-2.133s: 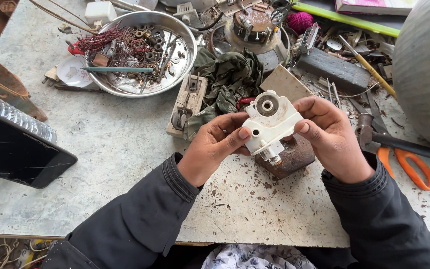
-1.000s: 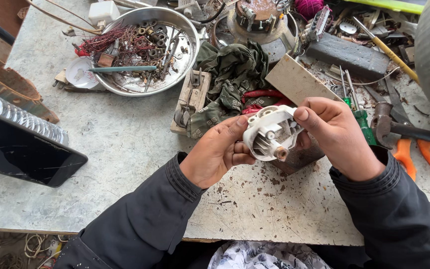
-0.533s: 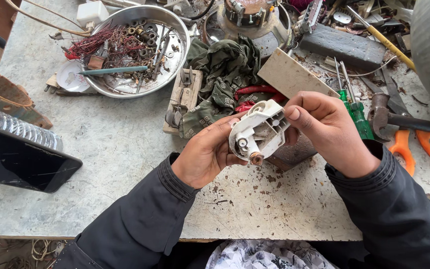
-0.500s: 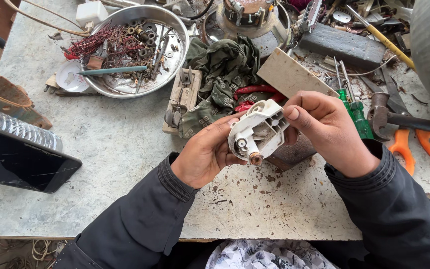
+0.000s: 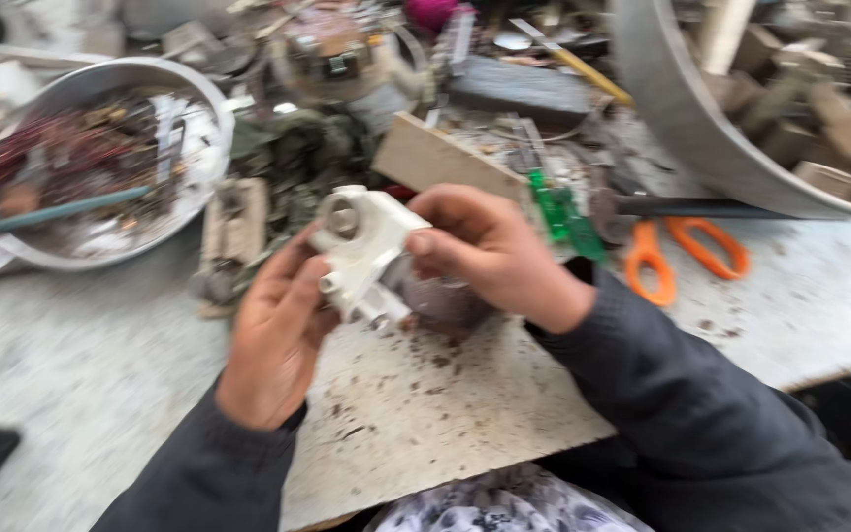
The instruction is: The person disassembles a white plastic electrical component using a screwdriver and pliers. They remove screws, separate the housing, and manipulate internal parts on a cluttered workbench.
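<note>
A white plastic housing point(image 5: 361, 246) is held above the counter point(image 5: 100, 365) between both hands, the left hand point(image 5: 273, 340) cupping it from below and the right hand point(image 5: 490, 256) closed on its upper right corner, so each grip is grasping the part. It is kept tilted, seemingly so its round opening can be inspected. Orange-handled scissors point(image 5: 682, 258) lie to the right, a metal bowl point(image 5: 91, 158) of scrap to the left.

Motion blur softens the whole view, so the scrap in the metal bowl point(image 5: 100, 167) cannot be told apart. The large grey tub point(image 5: 701, 128) is cut off by the top and right edges. The left hand point(image 5: 273, 340) covers the white housing's point(image 5: 361, 246) lower left side.
</note>
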